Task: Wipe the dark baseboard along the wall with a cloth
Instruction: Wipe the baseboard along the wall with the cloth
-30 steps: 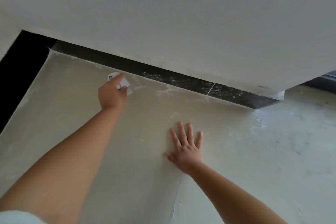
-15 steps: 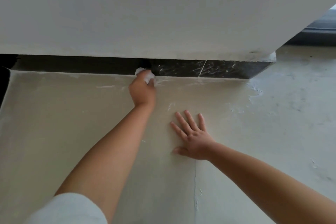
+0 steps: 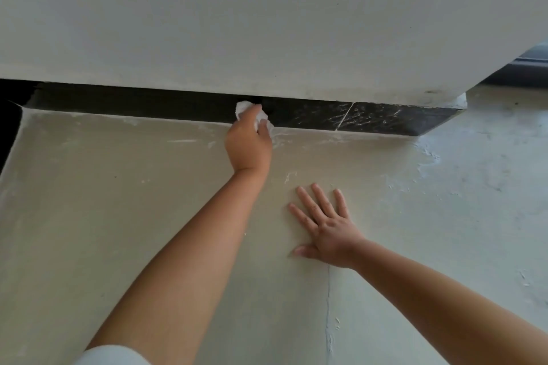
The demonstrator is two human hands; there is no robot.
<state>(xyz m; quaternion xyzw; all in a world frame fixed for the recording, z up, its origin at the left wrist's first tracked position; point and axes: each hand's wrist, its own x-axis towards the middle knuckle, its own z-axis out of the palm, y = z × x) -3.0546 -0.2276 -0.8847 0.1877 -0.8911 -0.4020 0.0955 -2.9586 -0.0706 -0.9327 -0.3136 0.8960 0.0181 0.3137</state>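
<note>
Since half a second ago, little has shifted: the left hand still grips the white cloth, fingers curled round it, pressing the dark baseboard below the wall. Right hand stays flat, fingers spread, on the floor.

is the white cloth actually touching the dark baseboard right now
Touching. The head view shows the left hand gripping the white cloth, whose wad lies directly against the dark baseboard with no gap visible.
</note>
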